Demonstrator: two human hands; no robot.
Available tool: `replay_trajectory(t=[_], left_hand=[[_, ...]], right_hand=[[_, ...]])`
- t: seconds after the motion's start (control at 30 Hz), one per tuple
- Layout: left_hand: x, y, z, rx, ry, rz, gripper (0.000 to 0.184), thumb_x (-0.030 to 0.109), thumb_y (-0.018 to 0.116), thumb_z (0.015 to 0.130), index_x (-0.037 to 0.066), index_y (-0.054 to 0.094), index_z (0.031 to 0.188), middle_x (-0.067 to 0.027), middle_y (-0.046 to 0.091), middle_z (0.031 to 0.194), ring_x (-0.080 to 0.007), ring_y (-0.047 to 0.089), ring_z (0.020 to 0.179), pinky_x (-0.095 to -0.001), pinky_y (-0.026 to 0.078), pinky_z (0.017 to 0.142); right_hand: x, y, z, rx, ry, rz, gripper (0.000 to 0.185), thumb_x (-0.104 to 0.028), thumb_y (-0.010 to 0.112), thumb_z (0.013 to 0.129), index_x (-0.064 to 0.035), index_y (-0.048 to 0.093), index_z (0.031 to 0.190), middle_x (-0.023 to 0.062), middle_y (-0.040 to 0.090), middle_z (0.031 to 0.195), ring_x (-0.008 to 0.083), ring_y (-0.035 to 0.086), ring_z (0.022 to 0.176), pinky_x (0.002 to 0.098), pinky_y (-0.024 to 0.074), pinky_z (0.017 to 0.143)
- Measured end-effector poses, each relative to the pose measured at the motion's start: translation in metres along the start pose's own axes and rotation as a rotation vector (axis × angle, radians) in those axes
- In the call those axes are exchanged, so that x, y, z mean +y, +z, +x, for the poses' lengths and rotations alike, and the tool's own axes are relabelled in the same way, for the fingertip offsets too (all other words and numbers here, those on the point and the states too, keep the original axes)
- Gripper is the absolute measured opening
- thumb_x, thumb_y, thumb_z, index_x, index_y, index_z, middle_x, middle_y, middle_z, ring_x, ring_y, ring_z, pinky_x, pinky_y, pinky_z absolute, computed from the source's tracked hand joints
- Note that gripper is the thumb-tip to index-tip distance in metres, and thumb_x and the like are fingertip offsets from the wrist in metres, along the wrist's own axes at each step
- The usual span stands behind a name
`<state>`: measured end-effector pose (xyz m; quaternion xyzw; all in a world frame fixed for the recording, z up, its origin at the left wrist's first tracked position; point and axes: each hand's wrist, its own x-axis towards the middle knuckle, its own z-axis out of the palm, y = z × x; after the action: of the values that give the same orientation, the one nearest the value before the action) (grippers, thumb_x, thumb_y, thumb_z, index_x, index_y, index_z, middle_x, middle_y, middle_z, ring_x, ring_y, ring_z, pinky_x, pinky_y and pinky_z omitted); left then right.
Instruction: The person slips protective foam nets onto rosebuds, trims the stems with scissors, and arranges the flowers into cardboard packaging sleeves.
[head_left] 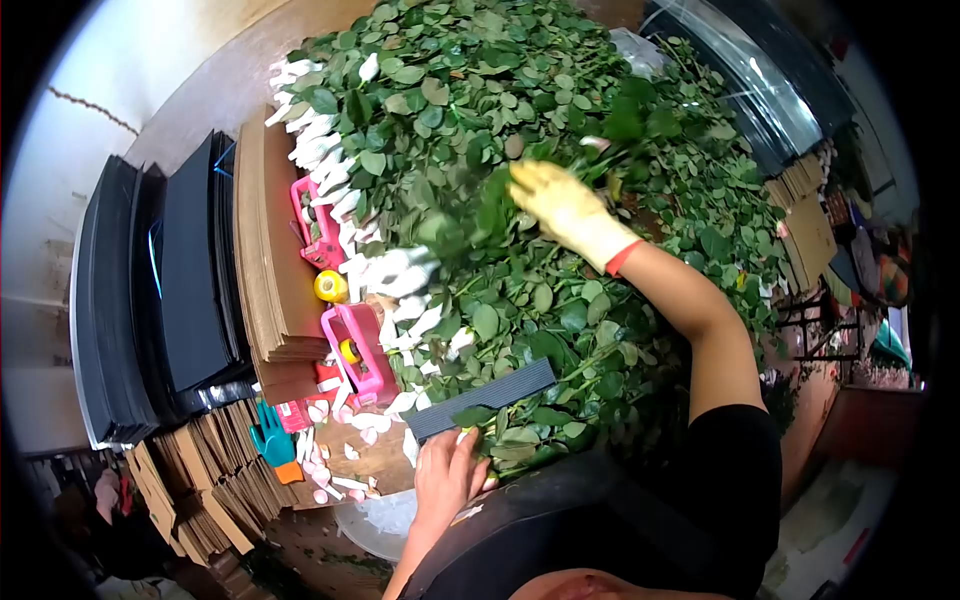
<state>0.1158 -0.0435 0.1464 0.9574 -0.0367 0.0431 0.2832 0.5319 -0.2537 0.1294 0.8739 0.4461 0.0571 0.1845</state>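
My left hand (447,475), bare, is closed around what look like rose heads beside a dark grey ribbed strip (482,398). Pale pinkish-green buds show at its fingers, and leaves partly cover them. Farther out, my right hand (565,205) wears a yellow glove with a red cuff. Its fingers curl into blurred leafy rose stems (490,208), and the grip itself is partly hidden. Blurred white-sleeved rose heads (398,270) lie to the left of it. A big heap of leafy roses (470,90) spreads around both hands.
Pink tape dispensers (362,355) and a yellow tape roll (330,286) stand along the left side. Loose petals (370,430) and a teal glove (270,435) lie nearby. Cardboard sheets (265,240) and black panels (190,270) stand at left; clear plastic sheets (745,70) are at upper right.
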Motion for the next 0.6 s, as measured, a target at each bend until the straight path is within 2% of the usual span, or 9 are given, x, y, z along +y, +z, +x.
replay_trajectory(t=[0.03,0.1,0.17,0.27,0.3,0.37,0.43,0.57,0.6], left_hand=[[0.0,0.0,0.001,0.009,0.001,0.016,0.061,0.017,0.087,0.079,0.008,0.065,0.135,-0.0174,0.06,0.129,-0.039,0.062,0.114,-0.0493,0.052,0.096],[0.002,-0.001,0.001,0.015,0.005,0.04,0.059,0.019,0.087,0.079,0.008,0.067,0.133,-0.0165,0.061,0.128,-0.0385,0.062,0.114,-0.0483,0.053,0.095],[0.001,0.001,-0.001,0.0,-0.009,0.039,0.059,0.019,0.086,0.08,0.008,0.067,0.134,-0.0172,0.061,0.129,-0.039,0.062,0.115,-0.0487,0.052,0.096],[0.0,0.002,-0.003,-0.014,-0.015,0.042,0.059,0.019,0.086,0.081,0.008,0.066,0.135,-0.0184,0.06,0.131,-0.0396,0.061,0.117,-0.0493,0.051,0.098],[0.0,0.002,-0.002,-0.004,-0.014,0.042,0.06,0.019,0.086,0.081,0.008,0.066,0.136,-0.0185,0.06,0.131,-0.0397,0.061,0.117,-0.0492,0.051,0.098],[0.0,-0.001,0.0,-0.015,-0.003,-0.005,0.058,0.018,0.083,0.083,0.007,0.064,0.136,-0.0189,0.06,0.131,-0.0399,0.061,0.117,-0.0498,0.052,0.099],[-0.001,-0.002,0.002,0.037,0.048,-0.014,0.057,0.017,0.08,0.085,0.006,0.062,0.138,-0.0186,0.06,0.13,-0.0403,0.061,0.118,-0.0496,0.051,0.099],[-0.007,-0.003,-0.006,0.06,0.061,-0.096,0.055,0.019,0.077,0.084,0.005,0.06,0.134,-0.0169,0.061,0.132,-0.0386,0.057,0.124,-0.0476,0.05,0.102],[-0.009,0.005,-0.01,0.15,0.089,-0.054,0.053,0.02,0.076,0.085,0.006,0.061,0.135,-0.0161,0.061,0.133,-0.037,0.058,0.125,-0.0471,0.051,0.101]], right_hand=[[-0.007,0.041,-0.003,-0.112,-0.055,0.016,0.057,-0.009,0.049,0.102,-0.0121,0.046,0.159,0.0161,0.046,0.162,0.033,0.05,0.146,0.0448,0.039,0.124],[-0.019,0.038,-0.021,-0.158,-0.022,0.198,0.058,-0.008,0.053,0.1,-0.0144,0.048,0.158,0.0165,0.05,0.159,0.0331,0.051,0.145,0.0458,0.0405,0.122],[-0.023,0.011,-0.034,0.023,0.022,0.14,0.054,-0.011,0.059,0.099,-0.0139,0.053,0.152,0.0145,0.057,0.15,0.0308,0.056,0.139,0.0454,0.0429,0.119],[-0.026,-0.055,-0.065,-0.049,-0.031,0.412,0.056,-0.019,0.07,0.096,-0.0122,0.054,0.149,0.0146,0.059,0.147,0.0309,0.058,0.134,0.0445,0.0447,0.117],[-0.033,-0.054,-0.079,0.158,-0.081,0.455,0.053,-0.021,0.07,0.097,-0.0107,0.055,0.147,0.0163,0.06,0.146,0.0343,0.058,0.134,0.0454,0.0446,0.117],[-0.041,-0.086,-0.107,0.134,-0.129,0.665,0.053,-0.022,0.068,0.099,-0.0088,0.056,0.149,0.0177,0.059,0.149,0.0358,0.053,0.141,0.0449,0.0393,0.123],[-0.063,-0.12,-0.124,0.205,-0.131,0.704,0.053,-0.018,0.072,0.094,-0.0074,0.06,0.145,0.019,0.062,0.144,0.0382,0.056,0.137,0.048,0.0406,0.121],[-0.121,-0.157,-0.156,0.231,0.025,0.903,0.049,-0.008,0.069,0.097,-0.0052,0.062,0.145,0.0173,0.063,0.147,0.036,0.054,0.142,0.0483,0.041,0.12],[-0.134,-0.155,-0.162,0.274,0.011,0.913,0.048,-0.006,0.068,0.098,-0.0041,0.061,0.145,0.0173,0.063,0.147,0.0368,0.055,0.142,0.0479,0.0413,0.12]])
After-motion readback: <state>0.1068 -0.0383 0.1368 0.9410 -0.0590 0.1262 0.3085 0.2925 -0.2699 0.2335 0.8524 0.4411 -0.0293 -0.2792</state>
